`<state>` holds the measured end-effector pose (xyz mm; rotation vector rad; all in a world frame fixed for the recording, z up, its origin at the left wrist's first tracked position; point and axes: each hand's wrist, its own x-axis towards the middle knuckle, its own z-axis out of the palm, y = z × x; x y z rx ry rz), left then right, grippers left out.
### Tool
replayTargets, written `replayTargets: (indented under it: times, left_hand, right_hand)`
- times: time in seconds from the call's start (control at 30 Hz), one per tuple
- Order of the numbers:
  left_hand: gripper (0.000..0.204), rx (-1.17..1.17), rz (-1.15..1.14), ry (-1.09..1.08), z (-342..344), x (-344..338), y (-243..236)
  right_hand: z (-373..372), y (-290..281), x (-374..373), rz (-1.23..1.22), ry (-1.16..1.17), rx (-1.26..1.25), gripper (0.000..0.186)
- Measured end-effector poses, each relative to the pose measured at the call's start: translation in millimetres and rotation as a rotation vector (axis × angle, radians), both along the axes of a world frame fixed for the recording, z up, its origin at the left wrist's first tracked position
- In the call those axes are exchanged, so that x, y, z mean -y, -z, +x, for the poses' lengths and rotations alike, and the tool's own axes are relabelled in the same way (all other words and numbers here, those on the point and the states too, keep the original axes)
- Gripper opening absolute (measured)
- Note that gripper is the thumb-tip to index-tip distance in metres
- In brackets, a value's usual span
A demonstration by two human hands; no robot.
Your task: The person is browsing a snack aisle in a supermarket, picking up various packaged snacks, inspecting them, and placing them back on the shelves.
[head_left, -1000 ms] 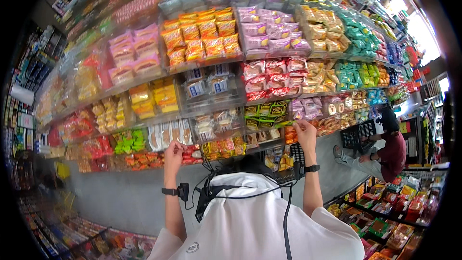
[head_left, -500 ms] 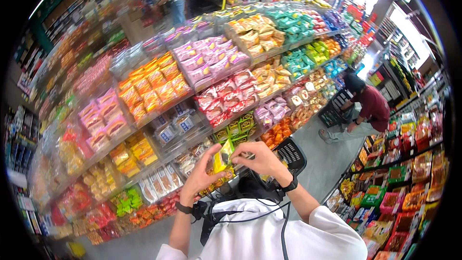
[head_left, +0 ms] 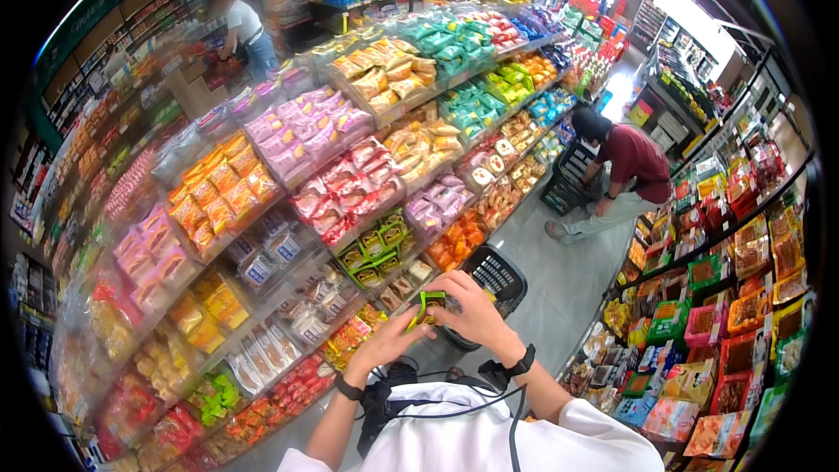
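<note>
Between my two hands is a small green-and-dark snack packet (head_left: 428, 306), held in front of my chest. The fingertips of my left hand (head_left: 389, 343) close on its lower left side. My right hand (head_left: 474, 313) curls over it from the right, hiding part of it. Just beyond my hands, a shelf bin holds similar green-and-black packets (head_left: 377, 249). A black shopping basket (head_left: 496, 278) stands beyond my right hand, partly covered by it.
Tiered clear bins of wrapped snacks (head_left: 350, 188) rise on the left. More packaged food (head_left: 712, 323) lines the right side. In the aisle (head_left: 572, 271), a person in a maroon shirt (head_left: 642, 157) bends over another dark basket (head_left: 568, 177). Another person stands behind the bins.
My view has swung to the right, so bins and the maroon-shirted person sit farther left. My hands have drawn closer together around the packet and sit lower; its angle has changed.
</note>
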<state>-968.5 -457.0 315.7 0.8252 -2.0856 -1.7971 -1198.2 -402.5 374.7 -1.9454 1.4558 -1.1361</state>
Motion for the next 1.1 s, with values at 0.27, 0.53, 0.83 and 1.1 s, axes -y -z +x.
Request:
replayTargets:
  times: [0.27, 0.53, 0.83, 1.1]
  left_hand:
    - [0.047, 0.038, 0.154, -0.072, -95.4, -76.5, -5.0]
    - [0.045, -0.031, 0.193, -0.080, -158.7, -131.9, -9.9]
    - [0.044, 0.021, 0.204, -0.066, -184.3, -172.1, -46.6]
    - [0.037, 0.119, 0.075, -0.121, -176.0, -174.5, -48.4]
  right_hand:
    - [-82.6, 25.0, -78.8, -0.008, 0.025, 0.047, 0.033]
    - [-133.7, 28.1, -152.8, -0.077, 0.132, 0.193, 0.028]
    - [-161.7, 31.3, -202.0, -0.108, 0.132, 0.171, 0.030]
    - [-161.2, 32.9, -203.9, -0.198, 0.141, 0.107, 0.026]
